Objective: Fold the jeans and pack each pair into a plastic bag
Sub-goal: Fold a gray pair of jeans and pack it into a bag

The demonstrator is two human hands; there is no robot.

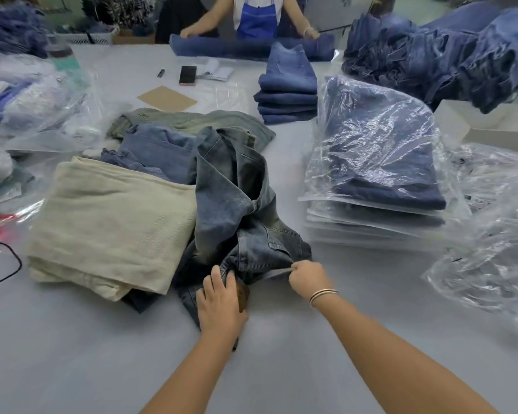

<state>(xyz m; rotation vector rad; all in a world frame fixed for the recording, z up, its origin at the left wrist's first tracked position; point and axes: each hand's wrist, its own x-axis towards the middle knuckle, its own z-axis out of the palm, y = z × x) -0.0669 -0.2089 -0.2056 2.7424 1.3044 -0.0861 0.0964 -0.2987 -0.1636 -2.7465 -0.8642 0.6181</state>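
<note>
Both hands work at the near edge of a crumpled pair of washed grey-blue jeans (237, 210), seen from the head camera. Her left hand (220, 300) lies on the waistband end, fingers curled over the denim and gripping it beside a brown patch. Her right hand (305, 276), with thin bangles at the wrist, is closed into a fist that pinches a fold of the same waistband and draws it to the right.

These jeans sit near the middle of the grey table (102, 354), twisted and bunched, legs heaped toward the far side, so folding of this pair has, I judge, barely begun: it needs spreading flat first. They overlap a folded cream garment (108, 222) to the left, with lighter blue jeans (156, 147) and an olive pair (192, 121) just beyond, all apparently waiting.

Finished work shows on the right: a stack of bagged jeans (377, 150) in clear plastic, several layers high. Farther off stands a pile of folded dark jeans (287, 94) not yet bagged. Loose plastic bags (491, 258) lie at the near right, and more bagged goods at far left.

Across the table another person in a blue apron (256, 19) smooths a pair of her own. Much appears done, yet several pairs remain.
</note>
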